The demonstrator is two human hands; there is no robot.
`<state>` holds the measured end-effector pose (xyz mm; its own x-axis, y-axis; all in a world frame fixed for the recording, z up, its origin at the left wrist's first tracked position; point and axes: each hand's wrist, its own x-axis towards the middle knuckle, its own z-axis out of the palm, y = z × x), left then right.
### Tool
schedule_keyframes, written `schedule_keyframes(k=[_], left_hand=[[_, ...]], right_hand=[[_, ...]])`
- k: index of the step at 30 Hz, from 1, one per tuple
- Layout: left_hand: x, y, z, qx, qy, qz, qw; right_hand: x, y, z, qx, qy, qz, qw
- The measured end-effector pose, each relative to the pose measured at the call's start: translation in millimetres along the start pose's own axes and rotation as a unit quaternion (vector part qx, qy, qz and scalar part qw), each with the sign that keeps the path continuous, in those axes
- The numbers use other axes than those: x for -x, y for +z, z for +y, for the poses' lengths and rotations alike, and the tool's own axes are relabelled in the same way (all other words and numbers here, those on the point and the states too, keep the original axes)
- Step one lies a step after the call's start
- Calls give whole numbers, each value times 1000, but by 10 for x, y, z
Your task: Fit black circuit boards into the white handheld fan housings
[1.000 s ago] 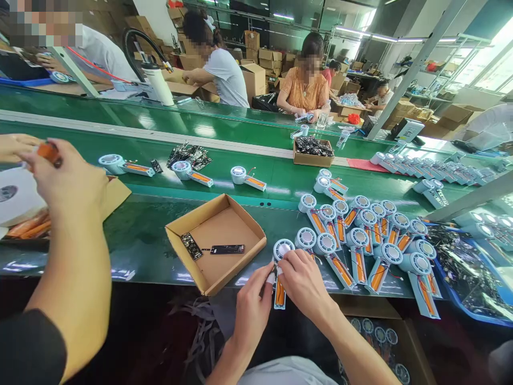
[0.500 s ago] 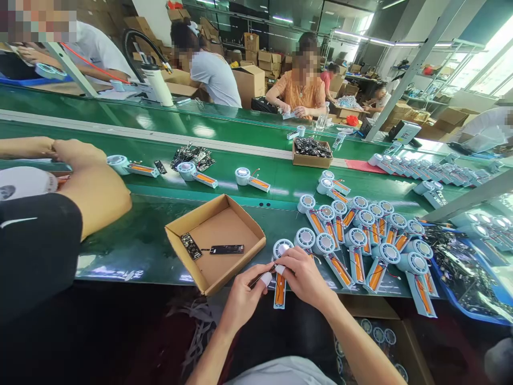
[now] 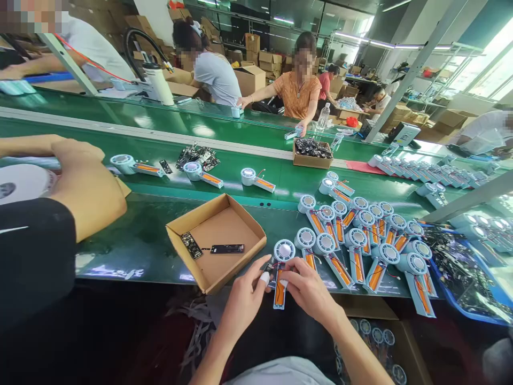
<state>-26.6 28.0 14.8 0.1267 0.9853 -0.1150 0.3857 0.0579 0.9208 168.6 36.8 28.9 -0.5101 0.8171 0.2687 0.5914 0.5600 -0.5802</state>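
My left hand, a white cover on its thumb, pinches a small black circuit board beside the open handle of a light blue handheld fan. The fan lies at the table's near edge, its round head pointing away from me and an orange strip showing in the handle. Over that handle, my right hand has its thumb and fingers drawn together, the thumb also covered in white. Thin wires run close to its fingertips; what it grips is hidden. An open cardboard box on the left holds two dark boards.
Several similar fans crowd the table on my right, beside a blue tray of dark parts. A green conveyor carries more fans, loose boards and a small box of boards. A co-worker's arm reaches in at left.
My hands have moved slightly apart, so the board and handle show more clearly. My right hand has shifted down along the handle. Across the conveyor, a person in orange has spread both arms outward.
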Motion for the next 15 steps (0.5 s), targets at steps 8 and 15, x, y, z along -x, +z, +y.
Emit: schedule_keyframes(k=[8,15], left_hand=[[94,7,70,-346,88,-13,934],[120,-30,150,-390,82,-60,915]], right_hand=[[-170,171,47,-315,229,128,912],[-152,186,40,-282,202,128,929]])
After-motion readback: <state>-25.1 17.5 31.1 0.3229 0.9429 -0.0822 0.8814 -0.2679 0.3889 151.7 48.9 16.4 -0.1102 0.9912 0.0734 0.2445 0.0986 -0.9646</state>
